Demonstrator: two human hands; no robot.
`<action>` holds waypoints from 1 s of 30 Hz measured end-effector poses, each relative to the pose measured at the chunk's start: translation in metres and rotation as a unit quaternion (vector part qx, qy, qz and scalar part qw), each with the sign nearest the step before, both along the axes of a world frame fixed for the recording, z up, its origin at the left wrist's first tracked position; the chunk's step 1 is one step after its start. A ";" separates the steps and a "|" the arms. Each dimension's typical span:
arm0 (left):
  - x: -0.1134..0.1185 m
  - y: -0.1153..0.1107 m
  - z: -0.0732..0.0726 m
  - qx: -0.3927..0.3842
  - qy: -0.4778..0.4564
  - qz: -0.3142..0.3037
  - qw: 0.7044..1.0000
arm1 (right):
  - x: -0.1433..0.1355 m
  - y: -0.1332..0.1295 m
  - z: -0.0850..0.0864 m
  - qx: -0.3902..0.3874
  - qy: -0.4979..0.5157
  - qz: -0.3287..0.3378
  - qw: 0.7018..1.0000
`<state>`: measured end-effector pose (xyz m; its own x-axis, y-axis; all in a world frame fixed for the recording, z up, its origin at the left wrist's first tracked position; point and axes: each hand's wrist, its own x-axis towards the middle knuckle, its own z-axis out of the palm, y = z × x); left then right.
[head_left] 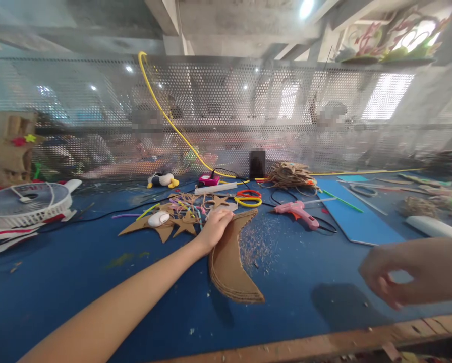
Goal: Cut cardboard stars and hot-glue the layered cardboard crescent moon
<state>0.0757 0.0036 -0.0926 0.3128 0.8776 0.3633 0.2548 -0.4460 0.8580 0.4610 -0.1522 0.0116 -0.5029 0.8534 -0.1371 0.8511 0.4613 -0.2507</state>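
A crescent of stacked brown cardboard [228, 262] rests on the blue table, its layers visible along the lower edge. My left hand [216, 227] is closed around its upper left side, fingers over the top. Out to the right, my right hand [383, 275] hovers above the table near the front edge, slightly blurred. Its thumb and fingers curl into a ring, and whatever they may pinch is too small to make out. Brown crumbs [258, 249] lie scattered just right of the crescent.
Behind the crescent are cardboard stars [185, 223], yellow-handled scissors [248, 200] and a pink glue gun [297, 213]. A blue sheet [356, 217] lies at right, a white reel [25, 201] at left. A perforated metal screen [218, 111] stands across the back, with a yellow cable [173, 126].
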 end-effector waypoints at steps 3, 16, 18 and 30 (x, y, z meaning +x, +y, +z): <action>0.000 0.000 0.001 0.013 0.040 0.003 0.999 | -0.033 0.009 -0.006 -0.060 0.065 -0.054 0.995; 0.001 -0.001 0.002 0.039 0.085 0.001 0.996 | -0.074 0.121 -0.018 0.054 0.179 -0.074 0.980; 0.001 -0.001 0.001 0.041 0.098 0.001 0.994 | -0.076 0.150 -0.020 0.128 0.135 -0.108 0.977; 0.000 -0.006 0.003 -0.018 0.126 0.014 0.992 | -0.091 0.339 -0.047 0.149 -0.004 -0.276 0.950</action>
<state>0.0753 -0.0020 -0.0894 0.3647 0.8985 0.2445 0.4747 -0.4053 0.7813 0.3698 0.1870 -0.0351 0.0317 0.9882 0.1499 0.9852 -0.0056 -0.1714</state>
